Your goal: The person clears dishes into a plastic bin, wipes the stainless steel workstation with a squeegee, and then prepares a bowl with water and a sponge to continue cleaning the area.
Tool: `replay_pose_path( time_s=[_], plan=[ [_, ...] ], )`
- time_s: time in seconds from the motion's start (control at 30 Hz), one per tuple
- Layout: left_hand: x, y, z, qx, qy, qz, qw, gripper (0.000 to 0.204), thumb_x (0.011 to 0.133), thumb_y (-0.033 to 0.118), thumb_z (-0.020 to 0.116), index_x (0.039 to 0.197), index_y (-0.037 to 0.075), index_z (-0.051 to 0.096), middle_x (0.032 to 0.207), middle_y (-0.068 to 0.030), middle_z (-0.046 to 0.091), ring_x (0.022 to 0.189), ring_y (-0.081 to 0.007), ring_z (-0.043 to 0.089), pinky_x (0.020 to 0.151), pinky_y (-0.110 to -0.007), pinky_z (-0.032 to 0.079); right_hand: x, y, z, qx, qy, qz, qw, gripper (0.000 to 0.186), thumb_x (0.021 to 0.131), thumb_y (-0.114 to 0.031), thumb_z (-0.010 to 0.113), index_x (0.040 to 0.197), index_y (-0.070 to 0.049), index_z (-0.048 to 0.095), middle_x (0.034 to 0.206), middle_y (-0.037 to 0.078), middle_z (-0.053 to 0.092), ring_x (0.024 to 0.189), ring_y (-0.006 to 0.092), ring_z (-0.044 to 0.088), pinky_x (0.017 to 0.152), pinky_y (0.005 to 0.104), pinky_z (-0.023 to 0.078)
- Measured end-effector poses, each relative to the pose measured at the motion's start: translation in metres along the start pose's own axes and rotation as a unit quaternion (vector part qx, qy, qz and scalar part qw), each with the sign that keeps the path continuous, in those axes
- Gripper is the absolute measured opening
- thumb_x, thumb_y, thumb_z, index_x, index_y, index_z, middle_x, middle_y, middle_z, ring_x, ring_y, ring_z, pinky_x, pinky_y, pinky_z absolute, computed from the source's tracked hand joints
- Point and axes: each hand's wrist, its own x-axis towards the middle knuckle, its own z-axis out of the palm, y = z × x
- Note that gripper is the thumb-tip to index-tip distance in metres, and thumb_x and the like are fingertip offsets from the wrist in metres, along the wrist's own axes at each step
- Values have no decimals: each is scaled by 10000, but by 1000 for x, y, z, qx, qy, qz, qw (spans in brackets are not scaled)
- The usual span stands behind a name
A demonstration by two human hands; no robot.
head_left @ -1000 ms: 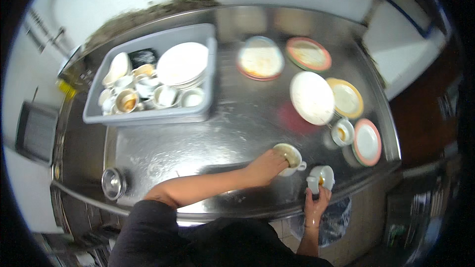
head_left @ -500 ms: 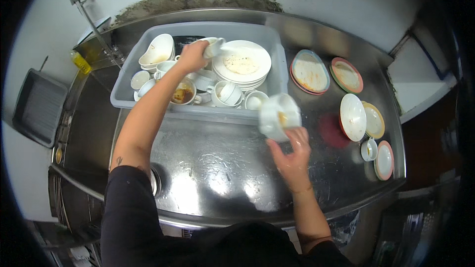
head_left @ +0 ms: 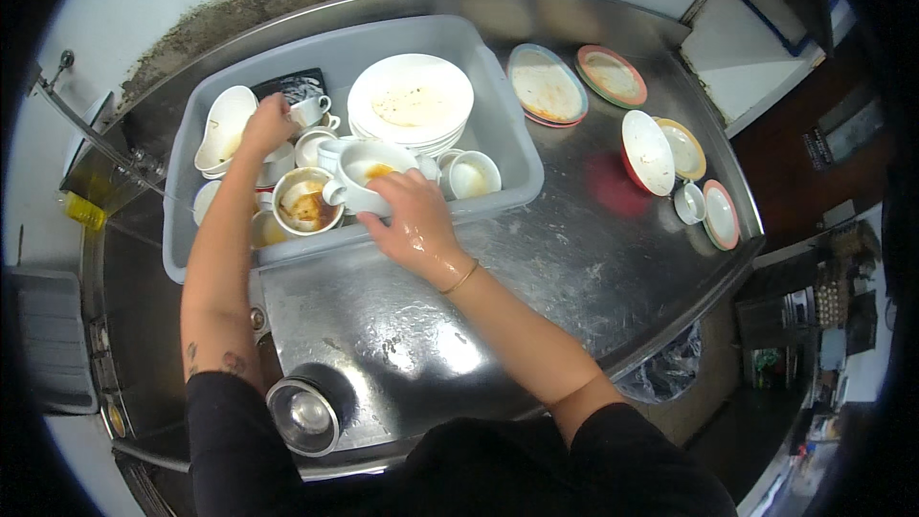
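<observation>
My left hand (head_left: 272, 118) has its fingers closed on a small white cup (head_left: 311, 109) among crockery at the back of the grey plastic tub (head_left: 512, 172); the fingertips are partly hidden. My wet right hand (head_left: 412, 215) grips a white handled cup (head_left: 362, 165) with orange residue, over the tub's front part. Left of it is a stained cup (head_left: 304, 206) with brown residue; right of it, a white cup (head_left: 475, 180). Behind stands a stack of white plates (head_left: 410, 94). A white oval dish (head_left: 223, 124) and a black dish (head_left: 297, 84) lie at the tub's left.
Rimmed plates (head_left: 546, 81) and a red-and-white bowl (head_left: 653, 153) sit on the steel counter (head_left: 574, 268) at the right. A metal bowl (head_left: 304, 414) stands at the front. A tap hose (head_left: 91, 134), yellow bottle (head_left: 84, 213) and grey tray (head_left: 48, 335) are at the left.
Both hands have moved from the counter's front up into and over the tub with cups in them. Since half a second ago my right hand has moved left; the view has also shifted.
</observation>
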Motion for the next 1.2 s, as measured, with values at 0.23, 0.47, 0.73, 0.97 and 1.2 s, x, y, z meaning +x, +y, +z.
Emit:
replay_pose_path(
  time_s=[0.23,0.47,0.73,0.97,1.2],
  plan=[
    [-72,35,-43,-112,117,98,982,79,777,73,606,788,5,567,744,-113,544,700,-213,552,663,-322,453,4,38,-45,-44,76,89,992,334,734,-225,676,975,-11,589,992,170,601,882,347,579,750,418,456],
    [-107,173,-31,-159,40,191,968,86,758,70,631,784,7,578,713,-104,543,641,-209,554,627,-314,435,1,76,-67,-126,-26,191,973,335,757,-272,625,954,-4,583,968,177,619,868,312,625,741,417,491],
    [-131,308,-1,-88,65,294,950,137,732,48,640,852,45,574,767,-71,555,737,-224,550,750,-342,382,-62,117,-170,-94,193,2,977,180,698,-162,656,845,-59,651,870,118,648,837,302,608,750,411,469],
    [-221,420,82,-337,-26,91,937,187,753,0,617,933,39,588,795,-57,557,711,-157,534,704,-278,434,-268,422,-365,-493,162,345,782,341,717,-86,600,1052,-32,566,1086,152,558,1099,338,462,928,436,360],
    [-279,485,212,-553,-320,-170,750,462,894,229,582,1259,24,384,1017,-116,552,853,-163,593,732,-268,489,-280,320,-313,-337,18,145,930,242,739,-169,597,964,-79,604,930,95,582,960,290,510,820,463,341]
  ],
)
